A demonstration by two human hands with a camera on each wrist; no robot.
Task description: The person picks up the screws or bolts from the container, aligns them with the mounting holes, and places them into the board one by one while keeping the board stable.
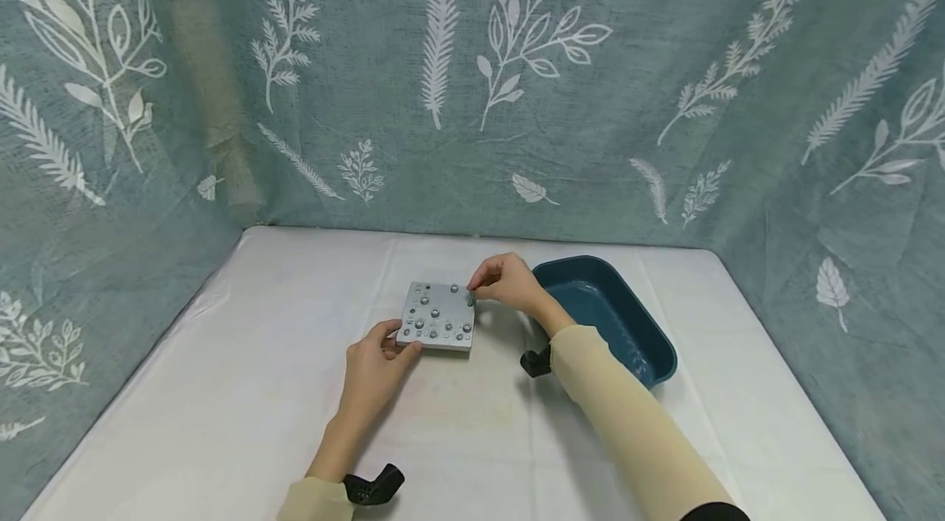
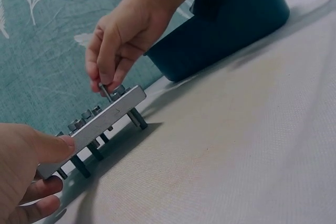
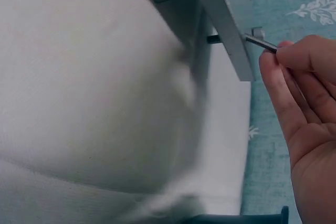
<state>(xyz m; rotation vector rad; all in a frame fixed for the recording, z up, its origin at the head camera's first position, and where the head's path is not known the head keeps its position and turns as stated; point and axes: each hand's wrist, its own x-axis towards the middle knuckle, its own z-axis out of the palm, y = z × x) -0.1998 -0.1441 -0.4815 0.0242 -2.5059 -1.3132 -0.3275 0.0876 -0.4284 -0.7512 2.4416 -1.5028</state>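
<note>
A square grey metal plate (image 1: 445, 316) carries several bolts of different sizes, whose shanks (image 2: 80, 166) stick out below it. My left hand (image 1: 375, 363) grips the plate's near left corner, the thumb (image 2: 55, 148) against its edge and fingers beneath. At the far right corner, my right hand (image 1: 509, 285) pinches a thin metal screw (image 3: 261, 42) between thumb and forefinger. The screw's lower end meets the top face of the plate, beside a seated bolt (image 2: 119, 91). Whether its tip sits in a hole cannot be made out.
A dark teal plastic tub (image 1: 660, 345) stands on the right, beneath and beside the right forearm. White cloth (image 1: 295, 316) covers the table. A green leaf-patterned curtain (image 1: 472, 168) hangs at the back and both sides.
</note>
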